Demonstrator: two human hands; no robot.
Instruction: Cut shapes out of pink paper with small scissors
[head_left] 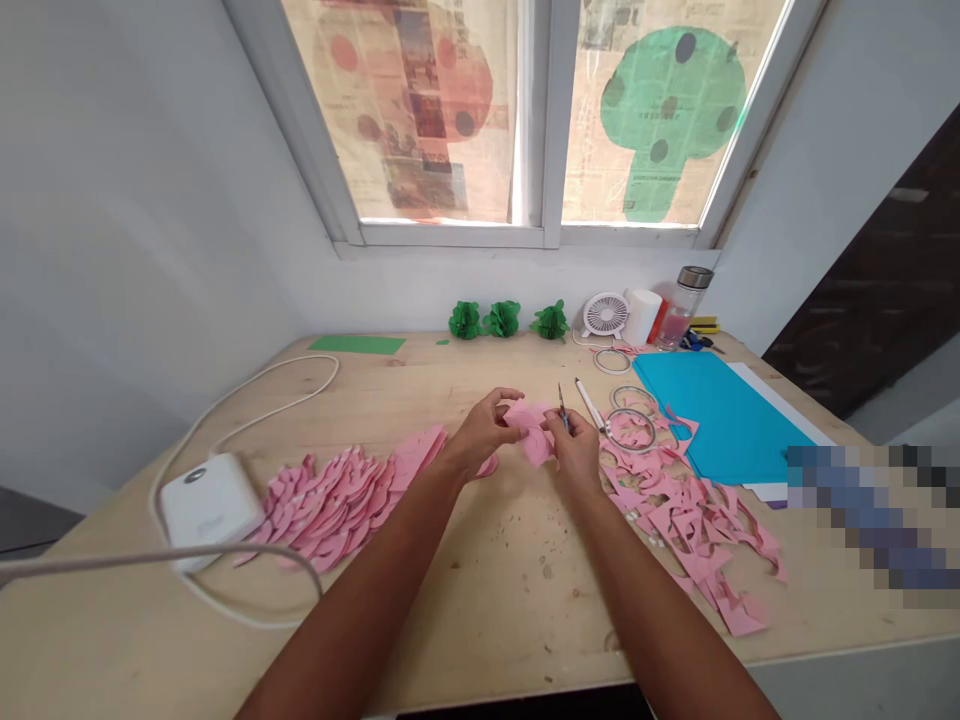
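Observation:
Between my two hands is a piece of pink paper (534, 437), held a little above the wooden table (517, 610). My left hand (486, 432) grips its left side with the fingers closed. A small pair of scissors (562, 402) sits in my closed right hand (576, 445), blades pointing away from me. The fingertips of that hand also touch the paper's right edge. To the left of my left hand lies a spread pile of cut pink paper pieces (341, 505). Pink paper scraps (694, 515) are scattered to the right of my right forearm.
A white box (211, 505) with a cable stands at the left. Green paper flowers (501, 319), a small fan (606, 315) and a bottle (682, 308) line the wall. Tape rings (628, 430), a white pen (589, 404) and blue sheets (739, 420) lie at the right.

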